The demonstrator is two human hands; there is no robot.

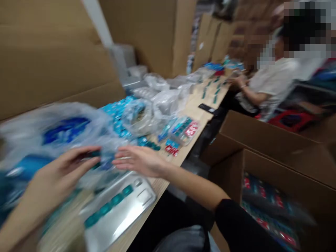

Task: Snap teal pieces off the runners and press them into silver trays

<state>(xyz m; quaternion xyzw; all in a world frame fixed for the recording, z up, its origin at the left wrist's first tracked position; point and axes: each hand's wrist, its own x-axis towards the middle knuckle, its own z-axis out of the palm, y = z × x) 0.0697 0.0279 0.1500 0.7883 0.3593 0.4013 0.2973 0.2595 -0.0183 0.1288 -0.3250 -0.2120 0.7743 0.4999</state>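
My left hand [56, 180] reaches over the near table edge, its fingers stretched toward a clear plastic bag [60, 133] with blue contents; a small dark teal piece [93, 154] sits at its fingertips, blurred. My right hand [139, 160] is flat and open, fingers pointing left, just above a metal tray [118, 213] that carries a row of teal pieces [110, 204]. The two hands' fingertips nearly meet over the bag's edge. Motion smears the whole near area.
More plastic bags [154, 105] and teal and red packets [183, 129] lie along the wooden table [194, 101]. Cardboard walls stand behind. An open carton [273, 199] of packed items sits lower right. Another person [265, 84] works at the far end.
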